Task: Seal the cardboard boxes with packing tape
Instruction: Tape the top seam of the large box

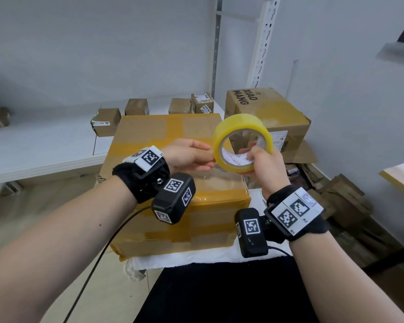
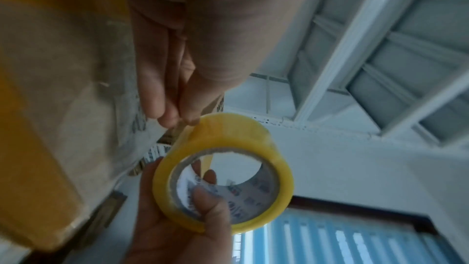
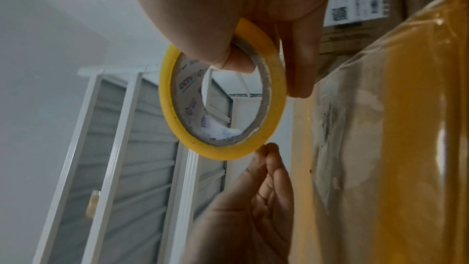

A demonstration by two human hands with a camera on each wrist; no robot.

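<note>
A big cardboard box [image 1: 149, 141] crossed by yellowish tape strips stands in front of me. Just above its right side my right hand [image 1: 254, 157] grips a yellow packing tape roll [image 1: 241, 127], fingers through the core and thumb outside. My left hand [image 1: 211, 157] meets the roll's left rim, thumb and fingertips pinched together on the tape's edge. In the left wrist view the left hand [image 2: 177, 119] pinches at the roll [image 2: 253, 133]. From the right wrist, the right hand [image 3: 266, 67] holds the roll [image 3: 167, 107] while the left hand [image 3: 266, 152] touches its lower rim. Whether a loose end is lifted is unclear.
A brown box printed XIAO MANG [image 1: 266, 108] stands behind on the right. Several small boxes [image 1: 107, 121] sit on a low white shelf [image 1: 44, 145] at the back. Flattened cardboard [image 1: 336, 197] is heaped on the floor at right. A white shelf upright [image 1: 264, 38] rises behind.
</note>
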